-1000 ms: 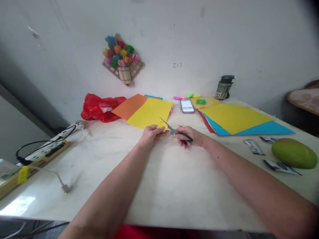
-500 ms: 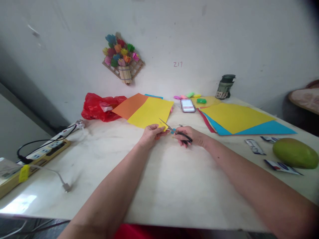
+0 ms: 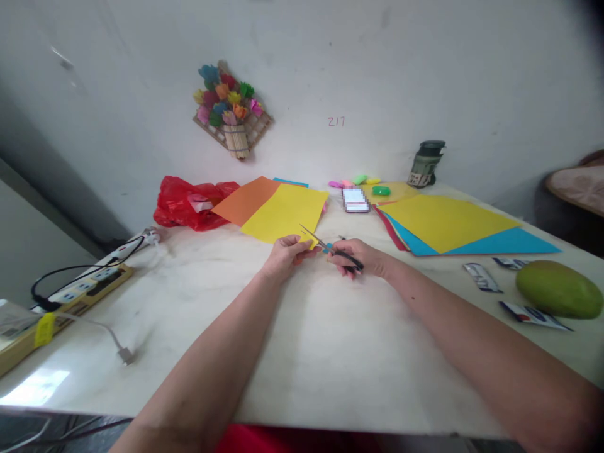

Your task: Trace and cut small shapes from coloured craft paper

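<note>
Black-handled scissors [image 3: 348, 258] are in my right hand [image 3: 357, 253], fingers wrapped round the loops and blades pointing up to the left. My left hand [image 3: 287, 253] pinches a small piece of yellow paper [image 3: 310, 238] right at the blades. Whether the blades bite into the paper I cannot tell. Behind my left hand lies a large yellow sheet [image 3: 285, 211], overlapping an orange sheet [image 3: 250, 198]. A small blue scrap [image 3: 327, 248] shows between my hands.
At right, a stack with a yellow sheet [image 3: 448, 220] on top lies before a green bottle [image 3: 427, 165]. A phone [image 3: 355, 200] and highlighters [image 3: 360, 180] sit at the back. A mango [image 3: 559, 289] lies far right, a red plastic bag [image 3: 182, 204] and power strip [image 3: 89, 286] left.
Almost nothing differs. Both hands hold the same grips, and the scissors have shifted only very slightly to the left.
</note>
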The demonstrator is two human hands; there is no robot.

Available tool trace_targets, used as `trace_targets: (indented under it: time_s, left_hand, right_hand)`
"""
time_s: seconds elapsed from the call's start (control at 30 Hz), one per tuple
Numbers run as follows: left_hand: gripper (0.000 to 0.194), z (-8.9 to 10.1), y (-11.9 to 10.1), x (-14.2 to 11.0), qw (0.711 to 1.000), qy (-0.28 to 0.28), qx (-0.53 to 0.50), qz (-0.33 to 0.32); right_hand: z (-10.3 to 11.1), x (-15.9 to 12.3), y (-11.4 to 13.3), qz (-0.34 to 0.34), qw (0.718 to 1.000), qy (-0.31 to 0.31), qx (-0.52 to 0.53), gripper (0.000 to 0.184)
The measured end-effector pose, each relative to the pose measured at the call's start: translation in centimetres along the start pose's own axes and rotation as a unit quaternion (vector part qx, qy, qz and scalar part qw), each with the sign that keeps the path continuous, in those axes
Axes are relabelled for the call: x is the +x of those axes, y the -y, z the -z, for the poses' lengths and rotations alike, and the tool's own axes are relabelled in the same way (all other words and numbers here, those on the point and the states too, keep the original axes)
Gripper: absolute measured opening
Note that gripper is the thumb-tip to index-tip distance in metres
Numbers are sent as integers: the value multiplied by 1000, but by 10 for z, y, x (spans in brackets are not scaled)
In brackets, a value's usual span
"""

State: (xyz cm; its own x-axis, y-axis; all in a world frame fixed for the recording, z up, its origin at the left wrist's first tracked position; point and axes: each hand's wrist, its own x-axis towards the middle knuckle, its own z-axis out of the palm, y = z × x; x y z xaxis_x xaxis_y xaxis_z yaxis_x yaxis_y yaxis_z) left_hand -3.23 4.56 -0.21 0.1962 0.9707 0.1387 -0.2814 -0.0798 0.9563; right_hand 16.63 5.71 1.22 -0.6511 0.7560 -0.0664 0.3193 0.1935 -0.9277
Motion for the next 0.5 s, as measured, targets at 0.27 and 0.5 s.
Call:
trace_targets:
  time_s: [0.27, 0.5]
  left_hand:
    - [24, 0, 1, 1, 1000, -3, 1, -2]
    - [24, 0, 2, 1, 1000, -7, 0, 2]
  right_hand:
    - [0, -1, 1, 1, 1000, 1, 1, 35]
    - [0, 0, 0, -1, 1000, 3, -5, 37]
